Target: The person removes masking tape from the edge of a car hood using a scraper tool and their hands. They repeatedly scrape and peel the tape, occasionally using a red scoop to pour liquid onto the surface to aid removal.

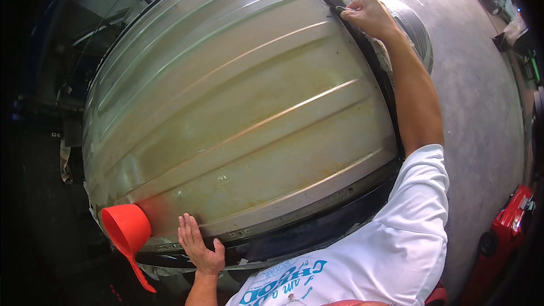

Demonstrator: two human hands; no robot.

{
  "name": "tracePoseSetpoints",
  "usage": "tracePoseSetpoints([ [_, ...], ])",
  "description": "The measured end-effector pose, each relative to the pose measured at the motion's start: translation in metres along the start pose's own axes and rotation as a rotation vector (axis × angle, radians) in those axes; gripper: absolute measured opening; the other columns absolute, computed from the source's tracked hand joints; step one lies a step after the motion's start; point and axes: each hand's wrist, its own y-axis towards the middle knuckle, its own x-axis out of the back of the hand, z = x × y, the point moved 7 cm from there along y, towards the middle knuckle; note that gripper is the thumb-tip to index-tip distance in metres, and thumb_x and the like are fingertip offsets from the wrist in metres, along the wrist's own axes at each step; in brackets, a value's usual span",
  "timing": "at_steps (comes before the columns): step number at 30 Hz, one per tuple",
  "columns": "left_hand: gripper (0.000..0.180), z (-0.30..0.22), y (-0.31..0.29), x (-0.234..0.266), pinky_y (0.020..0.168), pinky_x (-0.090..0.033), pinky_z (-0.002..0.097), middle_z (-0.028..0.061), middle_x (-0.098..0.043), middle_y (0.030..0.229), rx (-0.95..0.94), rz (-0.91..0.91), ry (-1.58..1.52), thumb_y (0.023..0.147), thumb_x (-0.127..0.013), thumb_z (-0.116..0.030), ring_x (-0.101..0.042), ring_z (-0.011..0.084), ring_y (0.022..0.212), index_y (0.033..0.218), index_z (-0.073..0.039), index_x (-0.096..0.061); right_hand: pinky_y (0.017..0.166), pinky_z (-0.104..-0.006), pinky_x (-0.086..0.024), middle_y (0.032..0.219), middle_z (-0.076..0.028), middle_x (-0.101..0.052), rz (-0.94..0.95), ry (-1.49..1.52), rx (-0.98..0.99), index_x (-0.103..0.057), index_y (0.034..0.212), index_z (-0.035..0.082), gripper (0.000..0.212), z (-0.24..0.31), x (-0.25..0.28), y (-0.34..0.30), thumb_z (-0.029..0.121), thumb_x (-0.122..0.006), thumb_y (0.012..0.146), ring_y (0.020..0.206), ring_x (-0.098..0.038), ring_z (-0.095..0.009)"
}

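A ribbed vehicle roof (238, 113), dull olive-beige with brownish stains, fills the middle of the head view. My left hand (203, 250) rests on its near edge with the fingers stretched out, holding nothing. Left of that hand, a red plastic dipper (129, 228) sits at the roof's near left corner, its handle hanging toward me. My right arm reaches along the right side to the far right corner. There my right hand (365, 16) pinches a thin, wire-like piece (341, 8) at the dark roof edge; its far end is too small to make out.
Dark trim (377, 73) borders the roof on the right. Beyond its far right corner lies clear plastic sheeting (411, 22). Grey concrete floor (481, 107) runs along the right, with a red car (504, 226) at lower right. Dark workshop clutter (65, 102) stands on the left.
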Motion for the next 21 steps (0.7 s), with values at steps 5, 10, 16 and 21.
tracePoseSetpoints([
  [5,0.093,0.000,0.000,-0.001,0.129,-0.022,0.0606,0.0237,-0.038,0.170,-0.001,0.002,-0.002,0.083,-0.063,-0.029,-0.031,0.0442,0.160,0.166,0.001,-0.035,0.081,-0.0374,-0.058,0.088,-0.013,-0.079,-0.046,0.007,-0.026,-0.083,0.105,0.004,0.033,0.001,-0.010,0.026,0.032,-0.080,0.089,0.082,-0.074,-0.022],
  [10,0.093,0.000,0.002,0.001,0.128,-0.023,0.0612,0.0239,-0.038,0.170,-0.003,0.010,0.001,0.082,-0.064,-0.028,-0.032,0.0444,0.160,0.166,0.002,-0.035,0.085,-0.0376,-0.058,0.092,-0.012,-0.080,0.010,-0.066,-0.064,-0.083,0.111,0.005,0.037,0.011,-0.023,0.069,0.034,-0.081,0.088,0.088,-0.075,-0.021],
  [16,0.093,0.000,0.001,0.001,0.128,-0.023,0.0613,0.0239,-0.039,0.170,-0.001,-0.009,-0.011,0.083,-0.063,-0.028,-0.033,0.0442,0.160,0.166,0.001,-0.034,0.084,-0.0401,-0.057,0.089,-0.015,-0.079,-0.102,-0.101,0.033,-0.083,0.109,0.004,0.037,0.026,-0.018,0.069,0.034,-0.080,0.087,0.086,-0.074,-0.024],
  [21,0.092,-0.001,0.000,0.001,0.129,-0.022,0.0608,0.0233,-0.039,0.170,-0.014,-0.021,-0.009,0.085,-0.063,-0.028,-0.032,0.0438,0.160,0.167,0.000,-0.034,0.082,-0.0402,-0.059,0.091,-0.017,-0.080,0.026,-0.130,-0.005,-0.082,0.109,0.005,0.036,0.011,-0.007,0.028,0.032,-0.079,0.085,0.082,-0.076,-0.026],
])
